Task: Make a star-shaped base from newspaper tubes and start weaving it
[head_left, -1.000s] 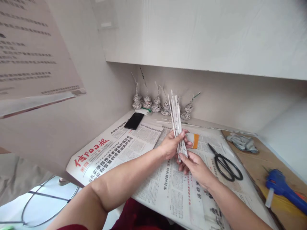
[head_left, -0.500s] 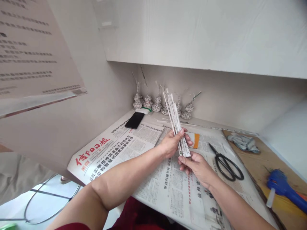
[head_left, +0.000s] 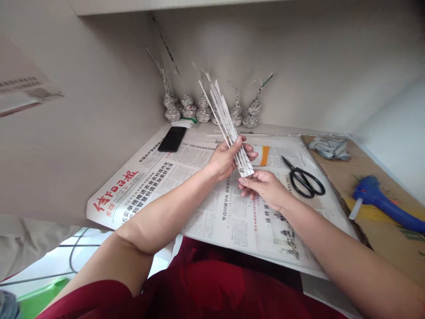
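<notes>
A bundle of thin rolled newspaper sticks [head_left: 223, 113] slants up and to the left above the table. My left hand [head_left: 226, 158] is closed round its lower part, thumb on top and fingers curled behind. At the bottom end of the bundle, my right hand [head_left: 264, 188] pinches with thumb and index finger at the flattened tips; its other fingers curl below. Under both hands lies a spread newspaper [head_left: 199, 217]. Black-handled scissors [head_left: 303, 179] rest on it, right of my right hand.
Several small gourd shapes woven from paper [head_left: 172, 108] stand along the back wall. A black phone [head_left: 171, 139] lies at the left. On cardboard [head_left: 387, 248] at the right are a crumpled grey cloth [head_left: 330, 147] and a blue glue gun [head_left: 381, 199]. Long paper sticks [head_left: 282, 134] lie at the back.
The view has tilted downward, so the table contents sit higher and more of my red clothing shows. Both hands keep their hold on the bundle much as before.
</notes>
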The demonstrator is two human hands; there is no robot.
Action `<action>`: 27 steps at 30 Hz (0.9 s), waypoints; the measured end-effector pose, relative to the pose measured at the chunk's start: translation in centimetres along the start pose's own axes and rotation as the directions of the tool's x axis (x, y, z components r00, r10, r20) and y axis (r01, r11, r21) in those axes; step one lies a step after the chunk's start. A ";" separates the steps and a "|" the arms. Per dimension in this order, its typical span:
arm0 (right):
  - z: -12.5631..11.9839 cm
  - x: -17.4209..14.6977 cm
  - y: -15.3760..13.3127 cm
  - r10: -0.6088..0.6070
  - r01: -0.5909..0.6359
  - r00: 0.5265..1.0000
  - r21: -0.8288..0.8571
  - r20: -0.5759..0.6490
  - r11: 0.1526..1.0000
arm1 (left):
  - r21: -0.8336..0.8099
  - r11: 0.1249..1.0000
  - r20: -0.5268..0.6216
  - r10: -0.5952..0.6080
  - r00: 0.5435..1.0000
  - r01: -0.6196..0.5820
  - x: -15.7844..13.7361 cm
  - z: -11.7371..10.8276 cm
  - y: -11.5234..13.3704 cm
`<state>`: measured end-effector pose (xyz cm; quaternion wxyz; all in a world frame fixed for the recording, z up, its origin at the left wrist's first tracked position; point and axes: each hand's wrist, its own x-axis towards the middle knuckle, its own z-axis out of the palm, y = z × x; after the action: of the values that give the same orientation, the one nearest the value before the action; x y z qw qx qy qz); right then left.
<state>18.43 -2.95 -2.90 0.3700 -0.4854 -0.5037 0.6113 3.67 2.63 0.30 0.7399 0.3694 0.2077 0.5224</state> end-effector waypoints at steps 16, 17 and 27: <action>0.1 0.1 -0.1 0.004 0.000 1.000 0.102 -0.030 0.995 | 0.053 0.999 0.114 -0.020 0.993 0.014 -0.3 -0.1 -0.3; 0.2 0.1 -0.2 0.006 -0.003 1.000 0.106 -0.025 0.994 | 0.059 0.998 0.122 -0.023 0.992 0.016 -0.3 -0.1 -0.3; 0.5 0.0 -0.2 0.042 -0.044 0.999 0.135 0.014 0.990 | 0.166 0.986 0.173 -0.026 0.985 -0.004 -0.6 -0.3 -0.4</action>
<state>17.93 -3.02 -2.67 0.3858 -0.4665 -0.4526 0.6547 3.51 2.07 -0.24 0.7248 0.4730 0.1869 0.4647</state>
